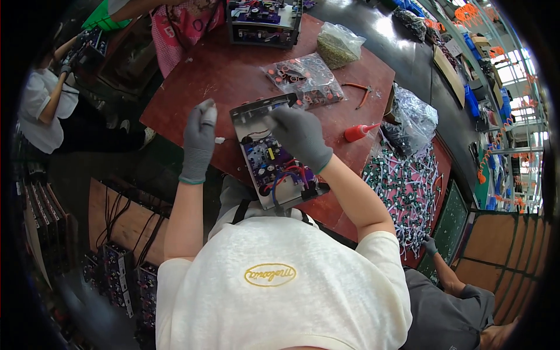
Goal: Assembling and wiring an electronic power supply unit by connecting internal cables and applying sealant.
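The right hand point(294, 131), gloved in grey, hangs over the far half of an open metal tray point(251, 121), its fingers curled inward; whether they pinch anything small I cannot tell. The left hand point(201, 119) is apart from the tray, to its left, loosely fisted with thumb against fingers — any small part inside is hidden. Below the right hand, the tray's near end seems to jut past the table edge, so a push there could tip it, with no left hand bracing it. Red and blue wires point(291, 175) loop near the right wrist and might snag on it. Beyond the right hand, one clear bag point(309, 79) holds black and orange parts, another point(350, 38) small yellowish pieces; right of it, a red bottle point(354, 133) hides its contents.
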Available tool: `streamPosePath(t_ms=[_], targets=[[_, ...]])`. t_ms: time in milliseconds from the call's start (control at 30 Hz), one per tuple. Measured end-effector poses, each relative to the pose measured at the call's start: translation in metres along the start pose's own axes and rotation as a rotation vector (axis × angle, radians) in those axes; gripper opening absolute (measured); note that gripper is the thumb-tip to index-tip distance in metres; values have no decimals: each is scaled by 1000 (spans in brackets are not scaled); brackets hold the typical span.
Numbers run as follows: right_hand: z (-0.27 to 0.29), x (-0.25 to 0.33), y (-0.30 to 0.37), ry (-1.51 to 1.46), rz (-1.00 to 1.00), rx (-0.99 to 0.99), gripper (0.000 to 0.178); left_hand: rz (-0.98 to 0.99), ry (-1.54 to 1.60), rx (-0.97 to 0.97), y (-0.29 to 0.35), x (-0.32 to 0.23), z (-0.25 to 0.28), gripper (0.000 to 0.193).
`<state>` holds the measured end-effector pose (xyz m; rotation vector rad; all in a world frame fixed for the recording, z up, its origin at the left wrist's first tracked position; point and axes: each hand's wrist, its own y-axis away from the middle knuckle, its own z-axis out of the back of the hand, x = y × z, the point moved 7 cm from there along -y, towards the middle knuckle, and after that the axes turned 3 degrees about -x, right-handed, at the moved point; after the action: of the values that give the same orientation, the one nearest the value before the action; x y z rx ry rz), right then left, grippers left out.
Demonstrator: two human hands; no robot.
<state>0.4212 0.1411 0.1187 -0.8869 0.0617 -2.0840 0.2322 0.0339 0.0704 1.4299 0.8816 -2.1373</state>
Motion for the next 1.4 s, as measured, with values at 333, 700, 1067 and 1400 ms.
streamPosePath(t_ms=[333, 700, 1067, 1400], targets=[[-72, 44, 2, -4, 270, 193, 23, 603, 578, 35, 60, 47, 3, 29], [-70, 31, 4, -172, 162, 127, 18, 521, 630, 157, 57, 20, -5, 33], [-69, 28, 14, -292, 70, 97, 27, 591, 846, 145, 62, 17, -13, 42], [-87, 18, 13, -451, -37, 316, 25, 101, 247, 379, 36, 1, -7, 25]])
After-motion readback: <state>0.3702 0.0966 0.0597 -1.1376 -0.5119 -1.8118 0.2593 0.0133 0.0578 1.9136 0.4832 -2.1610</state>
